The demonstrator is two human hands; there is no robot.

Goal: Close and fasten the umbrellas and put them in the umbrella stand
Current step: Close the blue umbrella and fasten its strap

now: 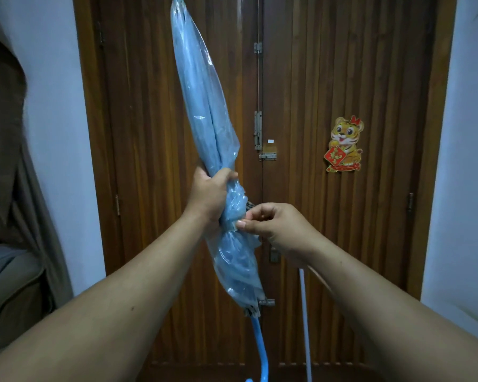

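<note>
Gripping folded umbrella (202, 106) upright, both hands (209, 194) mid-canopy, before door (315, 78).

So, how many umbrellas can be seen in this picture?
1 for certain: the blue umbrella, folded, held upright before the wooden door by the left hand and right hand. A thin white pole at lower right may belong to another; I cannot tell.

Translucent light-blue umbrella (202, 100), dark-brown ribbed door (315, 78), orange-and-red tiger sticker (345, 144).
</note>
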